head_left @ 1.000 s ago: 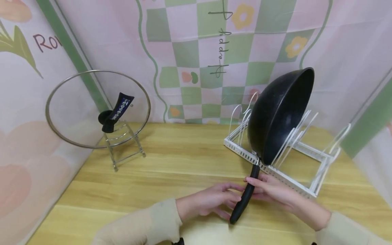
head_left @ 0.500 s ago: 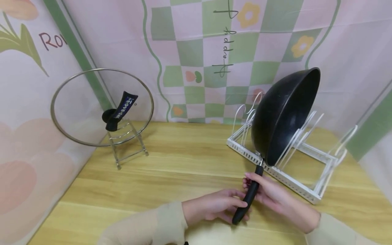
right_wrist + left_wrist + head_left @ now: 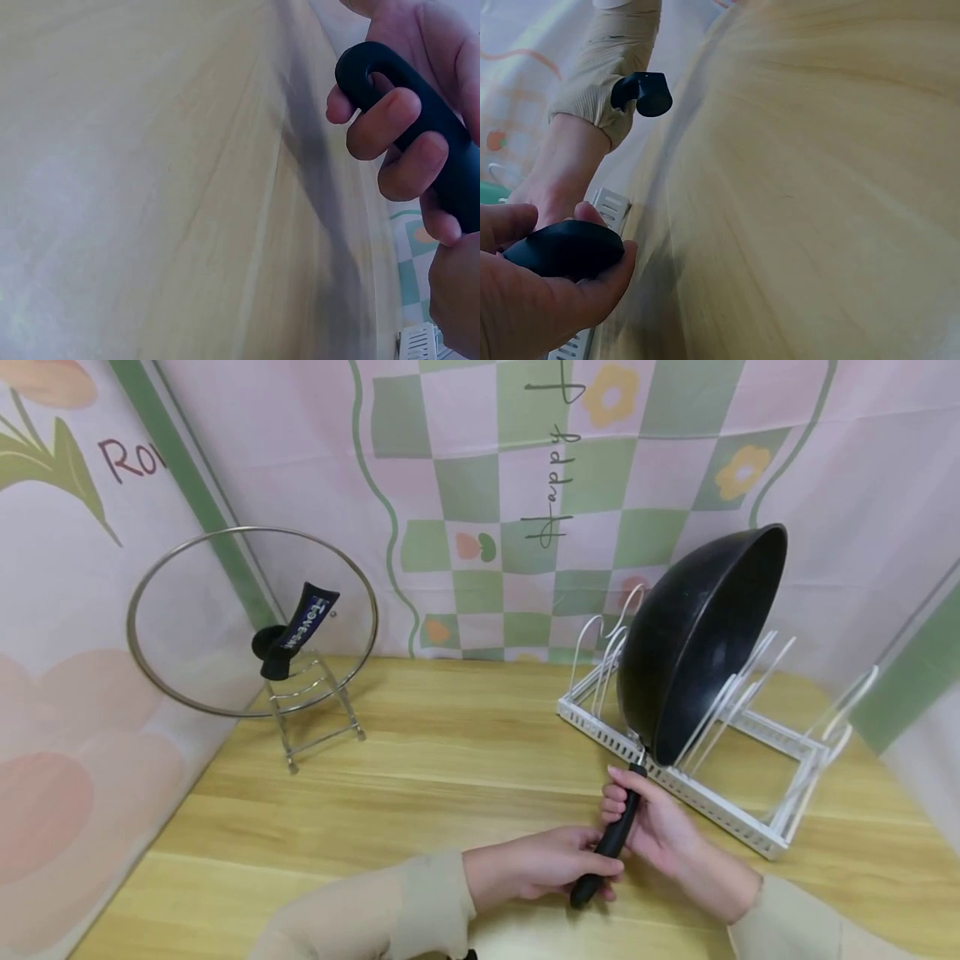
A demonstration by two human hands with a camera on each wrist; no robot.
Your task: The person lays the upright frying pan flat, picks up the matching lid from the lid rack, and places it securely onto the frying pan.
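A black wok (image 3: 686, 643) stands on edge in a white wire rack (image 3: 600, 739), its dark handle (image 3: 617, 835) slanting toward the person. Near the top of the handle, the right hand (image 3: 663, 831) wraps its fingers round the grip. Lower down, the left hand (image 3: 551, 864) holds the handle close to its end, thumb across the top. From the left wrist, the handle's blunt end (image 3: 570, 249) shows between thumb and fingers of the left hand (image 3: 547, 300). The right wrist view shows curled fingers around the handle (image 3: 454, 169) and the hanging hole at its tip.
To the left, a glass lid (image 3: 202, 627) with a black knob and upright handle (image 3: 303, 622) leans in a small metal stand (image 3: 318, 743). A patterned cloth (image 3: 517, 527) hangs behind the wooden table (image 3: 360, 810). White wire dividers (image 3: 810, 752) rise right of the wok.
The right hand has curled its fingers round the upper handle and the left hand has closed on the lower end. The wok stays in the rack; the head view has shifted slightly.
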